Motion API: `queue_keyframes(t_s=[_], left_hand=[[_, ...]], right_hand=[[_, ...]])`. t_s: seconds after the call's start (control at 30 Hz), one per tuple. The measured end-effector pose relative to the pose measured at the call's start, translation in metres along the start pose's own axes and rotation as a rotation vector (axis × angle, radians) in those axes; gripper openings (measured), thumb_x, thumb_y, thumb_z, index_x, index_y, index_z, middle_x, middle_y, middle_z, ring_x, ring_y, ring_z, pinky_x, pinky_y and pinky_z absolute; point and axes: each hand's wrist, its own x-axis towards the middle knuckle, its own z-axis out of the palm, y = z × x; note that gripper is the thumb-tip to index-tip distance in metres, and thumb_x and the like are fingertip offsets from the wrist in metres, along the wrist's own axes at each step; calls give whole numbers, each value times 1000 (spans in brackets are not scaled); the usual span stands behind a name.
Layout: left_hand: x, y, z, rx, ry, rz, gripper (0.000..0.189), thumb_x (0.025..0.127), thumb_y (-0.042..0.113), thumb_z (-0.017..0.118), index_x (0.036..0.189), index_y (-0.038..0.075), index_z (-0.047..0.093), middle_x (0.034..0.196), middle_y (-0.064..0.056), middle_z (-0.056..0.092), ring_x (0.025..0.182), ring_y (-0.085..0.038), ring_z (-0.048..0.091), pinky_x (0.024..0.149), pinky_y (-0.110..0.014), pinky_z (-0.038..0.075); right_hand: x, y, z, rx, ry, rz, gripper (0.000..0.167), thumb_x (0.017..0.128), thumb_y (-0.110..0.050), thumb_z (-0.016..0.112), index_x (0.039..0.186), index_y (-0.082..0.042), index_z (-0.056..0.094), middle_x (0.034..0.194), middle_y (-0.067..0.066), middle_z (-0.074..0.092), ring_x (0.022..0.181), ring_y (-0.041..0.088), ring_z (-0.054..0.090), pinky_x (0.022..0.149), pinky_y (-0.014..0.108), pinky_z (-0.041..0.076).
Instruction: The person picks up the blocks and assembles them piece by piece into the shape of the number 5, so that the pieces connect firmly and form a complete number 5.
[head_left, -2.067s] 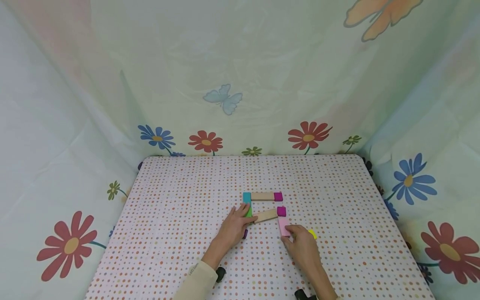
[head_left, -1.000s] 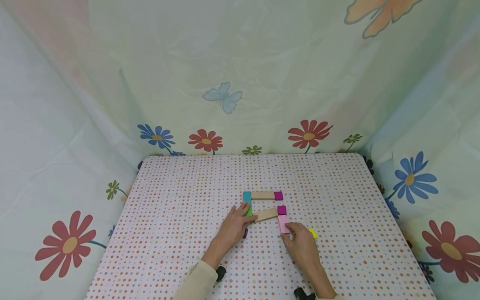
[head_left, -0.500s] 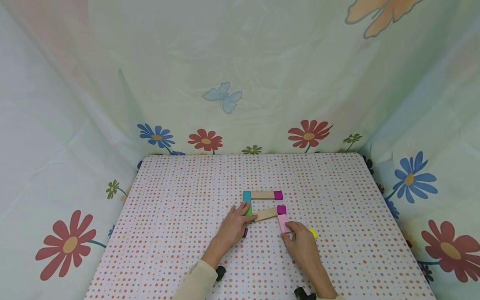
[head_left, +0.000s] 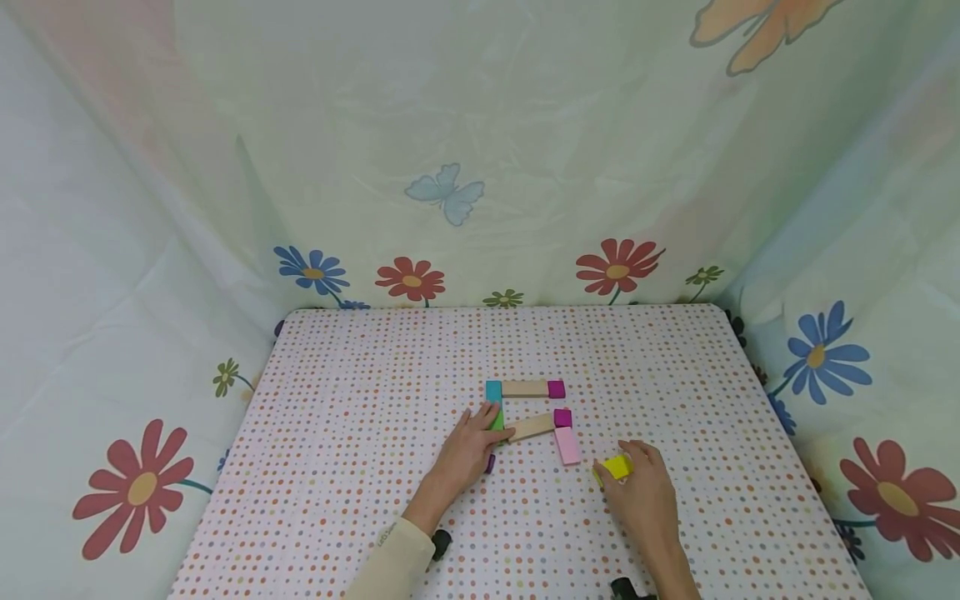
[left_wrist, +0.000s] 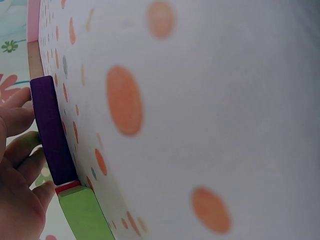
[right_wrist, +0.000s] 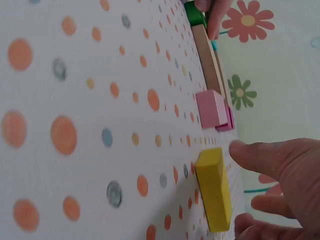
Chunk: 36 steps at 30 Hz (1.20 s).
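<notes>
My left hand (head_left: 465, 454) lies with outstretched fingers over the left column of wooden blocks. Partly under it is a green block (head_left: 498, 421), below a teal block (head_left: 493, 392). A purple block (left_wrist: 52, 130) stands near its fingers in the left wrist view, beside a light green block (left_wrist: 87, 215). My right hand (head_left: 642, 492) is spread around a yellow block (head_left: 617, 467), thumb near one end and fingers near the other. In the right wrist view a narrow gap shows between the thumb and the yellow block. A pink block (head_left: 567, 446) lies untouched to its left.
Two plain wooden planks run rightward from the column: a far plank (head_left: 525, 389) and a slanted near plank (head_left: 531, 427). They end at a far magenta block (head_left: 556, 389) and a near magenta block (head_left: 562, 418). A dotted cloth covers the table (head_left: 337, 400); printed curtains (head_left: 570, 150) surround it.
The right hand has let go of the pink block and moved right to the yellow one, which now shows more fully. The left hand stays in place.
</notes>
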Motion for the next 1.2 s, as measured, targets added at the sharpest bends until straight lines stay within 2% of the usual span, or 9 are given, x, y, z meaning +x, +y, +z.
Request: queue_keyframes(t_s=[0.17, 0.3, 0.43, 0.67, 0.97, 1.1, 1.2], left_hand=[[-1, 0, 0, -4, -7, 1, 37, 106, 9, 61, 138, 23, 72, 167, -15, 45, 159, -33, 40, 129, -57, 35], [-1, 0, 0, -2, -5, 2, 36, 106, 10, 61, 138, 23, 72, 167, -15, 45, 159, -33, 40, 129, -57, 35], [-1, 0, 0, 6, 6, 9, 36, 106, 11, 62, 138, 23, 72, 167, -15, 45, 158, -34, 41, 128, -57, 36], [-1, 1, -1, -5, 3, 13, 36, 107, 11, 61, 138, 22, 72, 167, -16, 45, 159, -34, 40, 129, -57, 35], [-2, 2, -1, -7, 0, 5, 36, 107, 10, 60, 138, 22, 72, 167, -15, 45, 158, -34, 40, 129, -58, 35], [-1, 2, -1, -1, 0, 1, 36, 106, 11, 61, 138, 22, 72, 167, -15, 45, 158, -34, 40, 129, -58, 35], [-1, 1, -1, 7, 0, 0, 36, 106, 11, 62, 138, 23, 72, 167, -15, 45, 158, -34, 40, 129, -58, 35]], right_hand=[[-3, 9, -2, -23, -84, 69, 84, 91, -36, 84, 150, 12, 47, 151, 37, 42, 136, 59, 49, 111, 69, 47], [-6, 11, 4, -35, -122, 126, 89, 91, -38, 84, 153, 12, 43, 153, 38, 39, 138, 60, 48, 112, 69, 46], [-9, 10, 12, -58, -104, 174, 88, 90, -33, 85, 154, 10, 44, 153, 36, 39, 138, 59, 48, 114, 68, 45], [-11, 9, 17, -74, -70, 204, 85, 89, -30, 86, 153, 8, 45, 149, 35, 39, 135, 59, 49, 113, 67, 46], [-8, 9, 16, -63, -123, 205, 83, 92, -29, 83, 154, 9, 43, 148, 35, 38, 133, 58, 50, 110, 68, 47], [-10, 8, 14, -56, -151, 163, 83, 92, -29, 84, 154, 8, 44, 147, 35, 40, 132, 57, 51, 110, 68, 48], [-13, 6, 11, -45, -174, 120, 83, 91, -27, 84, 154, 8, 44, 147, 34, 42, 122, 50, 57, 103, 61, 54]])
